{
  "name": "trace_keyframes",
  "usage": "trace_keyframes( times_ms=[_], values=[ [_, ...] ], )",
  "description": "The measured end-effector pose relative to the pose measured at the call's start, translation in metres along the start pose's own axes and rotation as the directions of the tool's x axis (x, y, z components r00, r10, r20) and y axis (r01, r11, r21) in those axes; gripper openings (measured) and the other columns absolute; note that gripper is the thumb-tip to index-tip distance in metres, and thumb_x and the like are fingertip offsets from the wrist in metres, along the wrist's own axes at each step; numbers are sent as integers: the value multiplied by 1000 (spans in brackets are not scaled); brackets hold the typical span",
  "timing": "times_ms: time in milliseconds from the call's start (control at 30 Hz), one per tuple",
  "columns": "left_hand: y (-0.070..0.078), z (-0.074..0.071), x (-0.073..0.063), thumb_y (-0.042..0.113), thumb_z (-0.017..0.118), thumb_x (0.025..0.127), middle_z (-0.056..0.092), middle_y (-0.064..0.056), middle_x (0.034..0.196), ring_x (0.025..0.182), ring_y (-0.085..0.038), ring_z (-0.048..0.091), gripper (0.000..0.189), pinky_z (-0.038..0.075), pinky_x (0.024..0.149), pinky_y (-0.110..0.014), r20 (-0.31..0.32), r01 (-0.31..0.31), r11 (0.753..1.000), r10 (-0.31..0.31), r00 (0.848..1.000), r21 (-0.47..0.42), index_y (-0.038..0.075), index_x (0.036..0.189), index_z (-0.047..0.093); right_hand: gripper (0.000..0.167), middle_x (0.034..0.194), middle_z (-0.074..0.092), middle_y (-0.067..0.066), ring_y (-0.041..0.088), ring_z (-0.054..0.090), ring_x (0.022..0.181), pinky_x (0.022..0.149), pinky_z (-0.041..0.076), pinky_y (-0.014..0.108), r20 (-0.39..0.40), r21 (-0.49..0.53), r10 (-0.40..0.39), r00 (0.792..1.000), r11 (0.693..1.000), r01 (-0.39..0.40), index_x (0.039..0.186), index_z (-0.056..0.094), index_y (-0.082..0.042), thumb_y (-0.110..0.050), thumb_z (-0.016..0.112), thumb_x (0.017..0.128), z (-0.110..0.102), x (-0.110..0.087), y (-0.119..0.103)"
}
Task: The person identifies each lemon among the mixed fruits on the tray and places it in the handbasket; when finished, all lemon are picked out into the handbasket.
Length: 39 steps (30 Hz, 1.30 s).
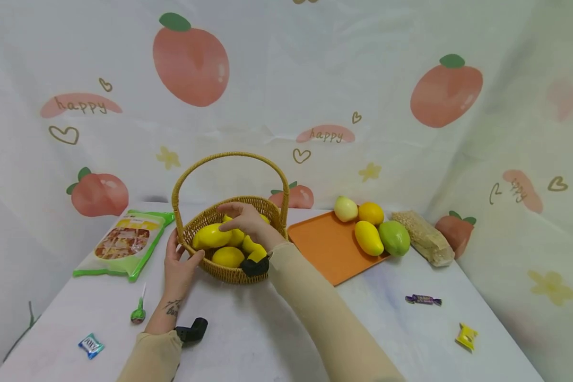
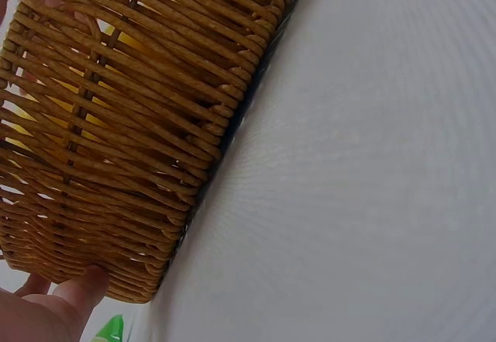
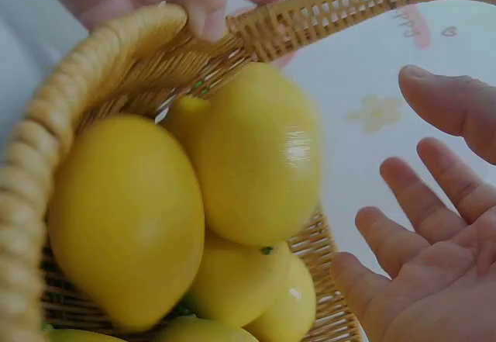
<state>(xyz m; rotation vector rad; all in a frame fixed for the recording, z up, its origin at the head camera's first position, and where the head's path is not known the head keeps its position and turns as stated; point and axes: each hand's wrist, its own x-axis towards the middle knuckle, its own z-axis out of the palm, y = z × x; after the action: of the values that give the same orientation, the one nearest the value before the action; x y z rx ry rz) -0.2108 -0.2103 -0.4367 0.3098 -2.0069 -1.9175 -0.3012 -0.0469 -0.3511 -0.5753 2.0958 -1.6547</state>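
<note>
A wicker basket with a tall arched handle stands on the table, holding several yellow lemons. My left hand grips its left side near the foot of the handle, thumb at the rim. In the right wrist view, that thumb lies over the woven edge, with fingers beyond it. Over the basket hovers my right hand, its fingers spread and holding nothing. One large lemon rests high on the pile, close to the left thumb; the open right palm faces it from the side.
Right of the basket lies an orange tray with a yellow mango, an orange, and green fruit at its edge. A bag of grains lies beyond. Leftward are a green-edged packet, a lollipop and wrapped candy.
</note>
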Motion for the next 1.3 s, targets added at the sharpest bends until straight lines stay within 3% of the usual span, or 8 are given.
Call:
trace_keyframes(
  times_ms=[200,367,433,600,700,867,1033,1300],
  values=[
    [-1,1,0,-1,57,84,19,-9,150,135,-31,24,82,35,106,-46,-4,-9,1000,9,1000,-1,23,150,13,47,133,53,9,23,45,127,104,39,36,-35,104,-38,999,994,41,128,53,-5,-2,65,82,-15,-26,3],
    [-2,1,3,-2,57,83,21,-9,149,133,-30,26,82,42,91,-14,-10,-28,1000,28,1000,3,23,149,16,42,125,56,13,31,48,122,98,45,35,-94,150,-103,990,982,116,123,54,-2,0,63,82,-31,-52,15],
    [-2,0,4,-2,57,83,21,-9,149,133,-30,26,82,42,85,-8,-14,-31,1000,31,999,0,23,149,16,41,123,57,14,31,50,120,95,48,34,-121,144,-120,985,980,137,122,54,-1,0,63,82,-35,-61,21],
    [-2,-4,3,-1,57,84,20,-8,150,134,-30,25,82,39,104,-35,-20,-25,1000,25,999,12,22,149,14,38,121,56,18,36,51,116,89,50,31,-155,159,-122,980,976,146,120,53,3,0,61,83,-36,-82,35],
    [-3,-6,2,-1,57,84,20,-9,150,134,-31,25,82,34,106,-49,-24,-25,1000,25,999,16,22,150,13,35,118,57,17,38,51,114,87,51,28,-159,165,-122,980,975,148,118,54,5,1,61,83,-34,-89,40],
    [-3,-8,2,-2,56,84,19,-9,150,135,-32,24,83,32,106,-51,-33,-26,1000,25,999,-6,23,150,13,32,111,60,13,27,57,103,83,51,26,-175,166,-156,972,969,185,115,55,7,0,61,84,-33,-94,39],
    [-2,-7,3,-2,57,84,17,-10,151,136,-32,23,83,32,107,-51,-24,-20,1000,20,1000,-15,22,150,12,31,115,56,23,12,57,94,82,51,24,-188,178,-158,969,965,192,113,54,9,0,59,84,-34,-97,36],
    [-3,-8,1,-3,57,83,19,-10,150,135,-31,25,83,32,106,-50,-26,-14,1000,14,1000,1,19,150,13,32,120,51,31,10,57,94,82,50,22,-190,179,-144,971,968,178,114,53,9,-3,59,85,-38,-102,40]
  ],
)
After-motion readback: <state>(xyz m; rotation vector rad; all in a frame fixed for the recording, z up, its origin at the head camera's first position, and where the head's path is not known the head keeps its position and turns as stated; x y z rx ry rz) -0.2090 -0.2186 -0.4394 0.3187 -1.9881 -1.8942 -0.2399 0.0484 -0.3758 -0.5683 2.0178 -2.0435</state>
